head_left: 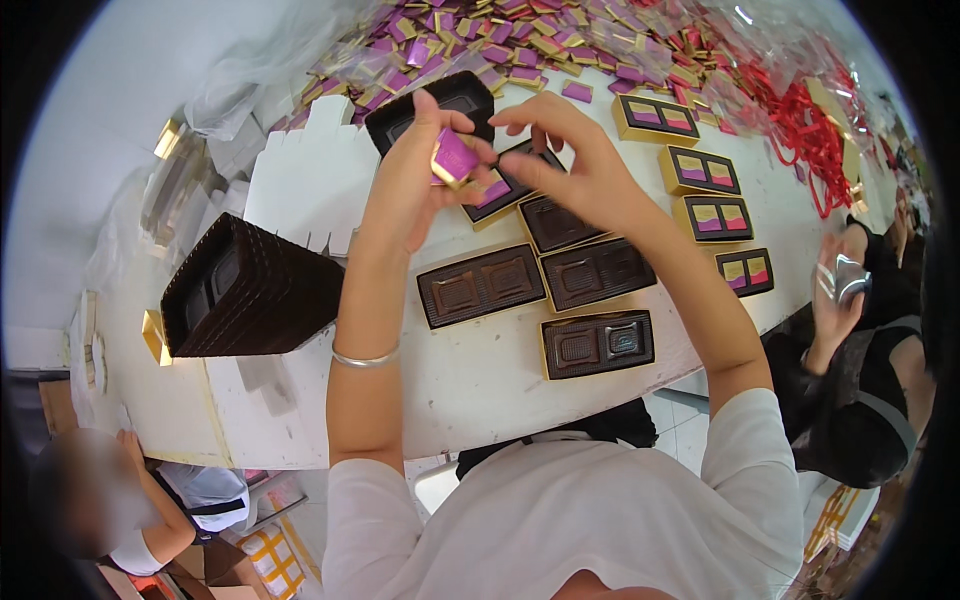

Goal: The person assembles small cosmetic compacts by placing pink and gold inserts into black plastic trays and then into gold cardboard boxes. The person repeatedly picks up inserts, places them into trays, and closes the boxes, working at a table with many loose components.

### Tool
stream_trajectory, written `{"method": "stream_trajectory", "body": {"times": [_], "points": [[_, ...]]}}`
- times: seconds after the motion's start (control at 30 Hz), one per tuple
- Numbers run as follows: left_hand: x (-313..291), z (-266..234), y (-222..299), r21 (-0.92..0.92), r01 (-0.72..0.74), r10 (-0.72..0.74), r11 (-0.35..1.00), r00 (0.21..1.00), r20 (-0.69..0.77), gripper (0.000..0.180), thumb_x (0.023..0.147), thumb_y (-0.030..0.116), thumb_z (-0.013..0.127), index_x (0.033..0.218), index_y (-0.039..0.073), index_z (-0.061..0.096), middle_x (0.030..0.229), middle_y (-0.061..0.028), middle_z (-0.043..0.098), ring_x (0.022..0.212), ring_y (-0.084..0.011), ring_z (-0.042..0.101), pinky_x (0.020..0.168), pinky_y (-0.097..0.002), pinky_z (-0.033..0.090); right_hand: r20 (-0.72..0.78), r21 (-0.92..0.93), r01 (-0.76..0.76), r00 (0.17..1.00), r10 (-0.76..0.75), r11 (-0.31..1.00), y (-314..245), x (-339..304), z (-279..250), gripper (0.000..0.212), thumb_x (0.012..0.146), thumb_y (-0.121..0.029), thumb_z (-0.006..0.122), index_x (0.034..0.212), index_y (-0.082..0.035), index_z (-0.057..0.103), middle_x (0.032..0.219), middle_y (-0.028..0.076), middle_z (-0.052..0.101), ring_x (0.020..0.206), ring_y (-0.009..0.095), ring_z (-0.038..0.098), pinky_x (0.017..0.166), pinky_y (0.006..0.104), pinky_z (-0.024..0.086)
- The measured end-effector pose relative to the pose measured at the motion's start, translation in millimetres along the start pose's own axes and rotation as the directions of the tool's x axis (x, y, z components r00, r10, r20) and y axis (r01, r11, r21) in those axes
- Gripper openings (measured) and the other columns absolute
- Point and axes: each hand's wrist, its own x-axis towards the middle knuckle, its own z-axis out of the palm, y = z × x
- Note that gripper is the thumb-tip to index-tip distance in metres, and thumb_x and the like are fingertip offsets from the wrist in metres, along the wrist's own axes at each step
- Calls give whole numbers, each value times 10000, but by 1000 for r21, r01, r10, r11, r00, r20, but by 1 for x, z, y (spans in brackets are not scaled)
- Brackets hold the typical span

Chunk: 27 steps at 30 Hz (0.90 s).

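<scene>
My left hand (412, 175) is closed on a small purple-and-gold wrapped chocolate (456, 156), held above the table's far middle. Whether more pieces lie behind it in the palm, I cannot tell. Just to its right, my right hand (575, 165) hangs with fingers curved and apart, nothing visible in them. Below and between the hands lies a gold box with a dark two-compartment tray (516, 180); a purple piece (490, 188) sits in its left compartment. Several boxes with bare brown trays (481, 286) lie nearer me. Beyond my left hand is another dark tray (455, 100), partly covered.
A tall stack of brown trays (255, 290) stands at left, near white card pieces (305, 165). Filled two-piece boxes (712, 218) line the right. Loose wrapped chocolates (520, 50) and red ribbon (810, 140) heap at the back. Other people sit at both sides.
</scene>
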Motion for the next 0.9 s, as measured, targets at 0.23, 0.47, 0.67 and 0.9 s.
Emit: {"method": "stream_trajectory", "body": {"times": [0.23,0.47,0.67,0.9], "points": [[-4,36,-21,-469,65,-21,881,995,99,374,972,387,393,1041,40,514,966,-98,586,848,-232,630,713,-370,560,-6,-250,113,993,-118,961,-20,-28,0,340,745,-114,708,1058,-23,613,1009,82,619,890,203,579,787,324,455],[-12,44,-15,81,-24,11,996,987,162,256,858,229,630,969,11,554,857,-73,600,717,-129,613,627,-263,537,49,485,-381,911,410,787,-9,-36,-31,221,875,-113,597,1068,-7,615,898,34,631,803,89,569,710,231,461],[-6,32,-19,66,-3,-9,998,982,190,231,829,237,649,866,14,607,725,-20,588,606,-60,535,505,-193,425,-64,-362,90,991,-121,928,-24,-48,-19,351,769,-48,672,1108,-53,584,944,102,605,808,177,597,675,298,497],[-4,16,-36,734,-377,139,566,920,366,274,874,286,609,845,13,619,663,5,542,549,-52,440,456,-213,344,380,-101,23,925,17,995,15,-47,-52,230,742,2,675,969,-20,649,989,87,602,922,207,556,808,331,458]]}}
